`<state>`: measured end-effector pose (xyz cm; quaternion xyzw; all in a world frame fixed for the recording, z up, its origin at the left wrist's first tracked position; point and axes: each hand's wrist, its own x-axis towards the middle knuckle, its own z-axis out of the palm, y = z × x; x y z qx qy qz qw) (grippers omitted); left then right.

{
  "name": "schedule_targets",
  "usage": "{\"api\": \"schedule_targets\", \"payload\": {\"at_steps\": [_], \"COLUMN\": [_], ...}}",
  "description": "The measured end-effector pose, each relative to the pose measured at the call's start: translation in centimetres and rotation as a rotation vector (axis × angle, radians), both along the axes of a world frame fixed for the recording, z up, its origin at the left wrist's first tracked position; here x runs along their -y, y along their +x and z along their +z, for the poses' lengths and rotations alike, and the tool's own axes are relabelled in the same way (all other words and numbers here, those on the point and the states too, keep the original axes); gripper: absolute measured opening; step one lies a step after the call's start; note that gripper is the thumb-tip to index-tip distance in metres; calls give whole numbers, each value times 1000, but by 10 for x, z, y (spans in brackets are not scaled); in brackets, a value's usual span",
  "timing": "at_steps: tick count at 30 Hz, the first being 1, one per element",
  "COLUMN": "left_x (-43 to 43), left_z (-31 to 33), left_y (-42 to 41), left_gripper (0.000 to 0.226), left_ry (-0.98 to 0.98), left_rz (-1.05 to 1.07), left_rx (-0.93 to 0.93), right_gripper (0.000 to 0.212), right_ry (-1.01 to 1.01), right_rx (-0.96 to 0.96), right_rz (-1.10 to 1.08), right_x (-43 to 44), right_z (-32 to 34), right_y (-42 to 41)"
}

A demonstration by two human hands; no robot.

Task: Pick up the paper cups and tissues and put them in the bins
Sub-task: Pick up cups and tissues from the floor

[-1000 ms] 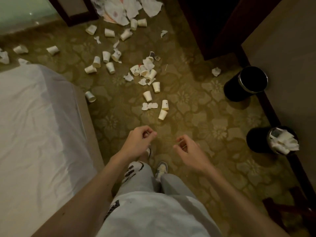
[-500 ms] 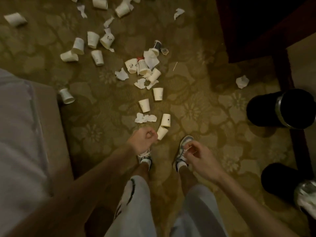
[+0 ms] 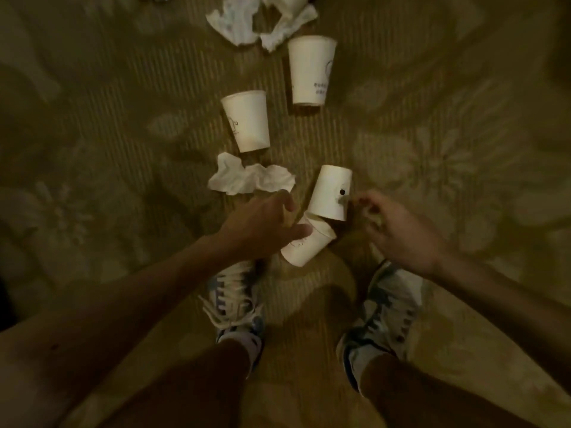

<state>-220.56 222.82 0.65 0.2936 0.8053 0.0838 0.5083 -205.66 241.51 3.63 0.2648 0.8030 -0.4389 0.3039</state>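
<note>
Paper cups (image 3: 247, 118) lay on the carpet (image 3: 123, 149): crushed cup (image 3: 304, 250) under the half-open left hand (image 3: 262, 223), nothing gripped yet; dotted cup (image 3: 330, 186) touching curled fingers (image 3: 361, 200) of the right hand (image 3: 401, 233), too blurry to tell if they'd pinched it. Tissue (image 3: 250, 180) sat just beyond. Risk imo: a shallow grab, and that squashed cup could've slipped out.

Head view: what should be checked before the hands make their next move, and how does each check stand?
1. Crushed paper cup under left hand: ok.
2. Left hand's grip on it: cannot tell, blurred.
3. Right hand beside dotted paper cup: ok.
4. Right hand's grip: cannot tell.
5. Bins in view: not ok.
6. Crumpled tissue close to left hand: ok.
</note>
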Motion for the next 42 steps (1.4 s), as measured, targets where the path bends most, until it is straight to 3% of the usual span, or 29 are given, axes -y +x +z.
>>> {"api": "schedule_targets", "payload": {"at_steps": [4,6,9,13,18,24,28,33,35,42], "left_x": [5,7,12,13,14,26,37,39,39,41], "left_z": [-31,-42,-59,-77,-82,-76,-74,-45,-33,-27], "left_y": [3,4,12,33,38,30,17,-9,-26,-79], "left_gripper": [71,85,98,105,86,80,70,56,58,49], "left_ry": [4,-18,-27,76,136,199,223,396,468,615], "left_rz": [-12,-64,-160,-338,-164,71,145,433,611,1012], "left_rx": [88,136,121,-129,-101,24,91,289,344,228], "right_gripper": [96,108,105,101,88,81,92,64,66,80], "right_ry": [185,275,376,417,472,387,253,-147,-260,-480], "right_rx": [-165,-212,-313,-377,-392,-291,-212,-159,-194,-152], "right_rz": [339,517,746,869,866,575,321,-274,-422,-585], "right_x": [0,-4,-12,-18,-17,-11,-13,-5,-3,12], "right_z": [-47,-61,-79,-93,-92,-96,-97,-86,-80,-75], "right_y": [-12,-19,-29,-41,-44,-38,-36,-46,-57,-101]}}
